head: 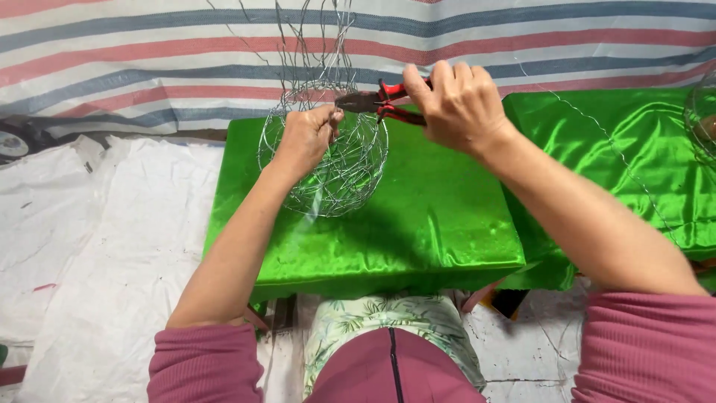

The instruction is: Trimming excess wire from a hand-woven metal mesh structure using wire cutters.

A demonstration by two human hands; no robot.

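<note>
A round basket-like frame of thin silver wire [339, 168] rests on a small table draped in shiny green cloth [418, 224]. Loose wire ends rise from its top toward the striped backdrop. My left hand [307, 138] pinches the wire at the frame's upper rim. My right hand [455, 104] grips red-handled pliers [384, 103], whose dark jaws point left and meet the wire right by my left fingertips.
A second green-covered surface [634, 157] stands to the right, with a long loose wire [597, 123] lying across it and another wire piece at the far right edge. White sheeting [89, 239] covers the floor to the left. A striped tarp [149, 60] hangs behind.
</note>
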